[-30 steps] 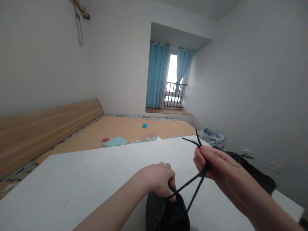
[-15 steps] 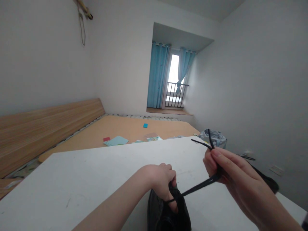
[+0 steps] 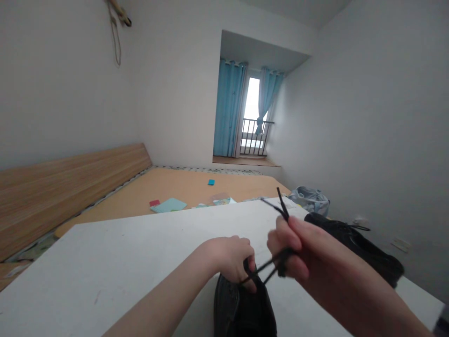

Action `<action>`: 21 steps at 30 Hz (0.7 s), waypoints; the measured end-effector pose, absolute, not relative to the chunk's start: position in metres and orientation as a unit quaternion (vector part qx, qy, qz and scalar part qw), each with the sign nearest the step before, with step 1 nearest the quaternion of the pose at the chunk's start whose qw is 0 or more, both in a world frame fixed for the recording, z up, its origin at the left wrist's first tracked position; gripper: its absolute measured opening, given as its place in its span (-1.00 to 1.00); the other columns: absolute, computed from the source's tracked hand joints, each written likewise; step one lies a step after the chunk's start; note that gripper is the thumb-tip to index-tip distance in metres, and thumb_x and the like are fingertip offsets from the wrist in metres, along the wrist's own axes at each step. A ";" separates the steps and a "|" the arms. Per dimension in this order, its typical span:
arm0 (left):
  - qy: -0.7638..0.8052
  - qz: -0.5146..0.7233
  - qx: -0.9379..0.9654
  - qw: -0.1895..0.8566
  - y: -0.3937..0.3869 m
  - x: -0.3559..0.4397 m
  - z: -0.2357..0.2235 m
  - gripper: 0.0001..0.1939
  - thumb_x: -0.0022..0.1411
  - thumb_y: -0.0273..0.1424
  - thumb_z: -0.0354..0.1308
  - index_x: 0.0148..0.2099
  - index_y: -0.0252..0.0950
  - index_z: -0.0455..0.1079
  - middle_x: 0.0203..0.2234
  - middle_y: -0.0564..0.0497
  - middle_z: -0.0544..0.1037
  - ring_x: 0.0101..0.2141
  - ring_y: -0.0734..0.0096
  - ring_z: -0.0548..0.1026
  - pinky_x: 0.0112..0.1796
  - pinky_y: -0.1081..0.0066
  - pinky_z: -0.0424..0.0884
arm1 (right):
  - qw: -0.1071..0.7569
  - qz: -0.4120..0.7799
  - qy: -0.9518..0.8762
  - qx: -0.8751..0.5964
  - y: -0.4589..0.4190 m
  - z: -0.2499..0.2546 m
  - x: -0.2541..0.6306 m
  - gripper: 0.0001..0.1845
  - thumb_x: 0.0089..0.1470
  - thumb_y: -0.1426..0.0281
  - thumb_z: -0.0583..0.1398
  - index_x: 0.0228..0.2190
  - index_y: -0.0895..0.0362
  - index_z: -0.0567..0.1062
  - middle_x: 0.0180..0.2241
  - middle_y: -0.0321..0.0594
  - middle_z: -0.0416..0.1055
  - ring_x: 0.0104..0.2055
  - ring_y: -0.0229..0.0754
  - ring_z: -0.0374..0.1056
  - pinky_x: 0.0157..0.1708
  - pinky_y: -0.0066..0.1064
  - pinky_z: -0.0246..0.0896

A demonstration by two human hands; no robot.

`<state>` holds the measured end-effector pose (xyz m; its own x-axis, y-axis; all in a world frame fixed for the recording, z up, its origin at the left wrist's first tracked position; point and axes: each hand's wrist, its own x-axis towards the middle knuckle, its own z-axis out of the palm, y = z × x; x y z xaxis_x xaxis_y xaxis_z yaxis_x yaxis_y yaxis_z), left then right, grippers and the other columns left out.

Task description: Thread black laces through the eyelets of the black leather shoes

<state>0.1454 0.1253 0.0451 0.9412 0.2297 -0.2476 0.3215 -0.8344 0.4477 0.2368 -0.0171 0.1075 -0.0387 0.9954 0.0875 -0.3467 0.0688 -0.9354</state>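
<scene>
A black shoe (image 3: 242,309) stands on the white table (image 3: 140,262) at the bottom middle of the view. My left hand (image 3: 231,262) is closed on the shoe's top, where the laces come out. My right hand (image 3: 294,252) is closed on the two black shoelaces (image 3: 270,267), pinching them just right of the left hand. The lace ends (image 3: 278,206) stick up above my right fingers. A second black shoe (image 3: 358,248) lies on the table at the right, behind my right forearm.
Beyond the table are a wooden bed platform (image 3: 182,187) with scattered papers (image 3: 168,205) and a wooden headboard (image 3: 70,182) at the left. A bundled bag (image 3: 310,199) sits by the right wall. Blue curtains (image 3: 229,114) frame a balcony door.
My right hand, which had pulled the laces out to the right, has come back left and closer to my left hand. The laces are now shorter between the hands. The left hand stayed on the shoe.
</scene>
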 end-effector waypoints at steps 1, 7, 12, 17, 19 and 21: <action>0.145 -0.100 0.949 0.261 0.126 0.145 0.047 -0.70 -0.09 -0.28 0.25 -0.26 -0.29 0.46 -0.41 0.00 0.51 -0.42 0.31 0.43 -0.41 0.40 0.34 | 0.622 0.578 -0.391 -0.355 -0.007 0.108 0.243 -0.69 0.07 0.22 0.20 -0.57 0.14 0.34 -0.64 -0.40 0.09 -0.60 -0.38 -0.05 -0.56 -0.60 0.05; 0.149 -0.089 0.928 0.330 0.141 0.133 0.065 -0.73 0.13 -0.46 -0.06 -0.19 -0.28 0.43 -0.30 0.03 0.54 -0.30 0.44 0.46 -0.30 0.50 0.34 | 0.673 0.625 -0.291 -0.270 0.037 0.099 0.272 -0.68 0.22 0.39 0.01 -0.54 0.18 0.36 -0.67 -0.39 0.13 -0.68 -0.44 0.01 -0.70 -0.70 -0.02; 0.181 0.042 0.903 0.388 0.137 0.120 0.088 -0.77 0.14 -0.41 -0.08 -0.28 -0.28 0.41 -0.40 0.06 0.52 -0.33 0.45 0.45 -0.31 0.49 0.33 | 0.689 0.635 -0.286 -0.200 0.051 0.079 0.282 -0.70 0.21 0.41 0.00 -0.52 0.18 0.38 -0.68 -0.33 0.24 -0.68 -0.41 0.12 -0.65 -0.66 0.09; 0.222 0.060 0.919 0.320 0.117 0.123 0.091 -0.68 0.16 -0.25 -0.02 -0.13 -0.21 0.45 -0.30 0.04 0.52 -0.35 0.38 0.43 -0.36 0.45 0.28 | 0.716 0.617 -0.269 -0.186 0.057 0.061 0.290 -0.82 0.15 0.44 0.08 -0.47 0.17 0.39 -0.61 -0.29 0.38 -0.64 -0.39 0.25 -0.60 -0.62 0.19; 0.230 0.063 0.919 0.313 0.112 0.129 0.086 -0.67 0.14 -0.19 0.01 -0.17 -0.25 0.45 -0.30 0.02 0.50 -0.36 0.37 0.41 -0.37 0.44 0.27 | 0.709 0.624 -0.271 -0.185 0.057 0.057 0.289 -0.89 0.11 0.43 0.13 -0.46 0.15 0.39 -0.58 -0.29 0.42 -0.61 -0.38 0.29 -0.57 -0.60 0.23; 0.201 0.053 0.918 0.339 0.110 0.136 0.081 -0.68 0.12 -0.16 0.04 -0.27 -0.28 0.46 -0.30 0.02 0.46 -0.34 0.37 0.39 -0.33 0.44 0.26 | 0.702 0.624 -0.282 -0.197 0.056 0.056 0.288 -0.92 0.07 0.41 0.16 -0.46 0.14 0.38 -0.56 -0.29 0.43 -0.60 -0.37 0.31 -0.55 -0.59 0.25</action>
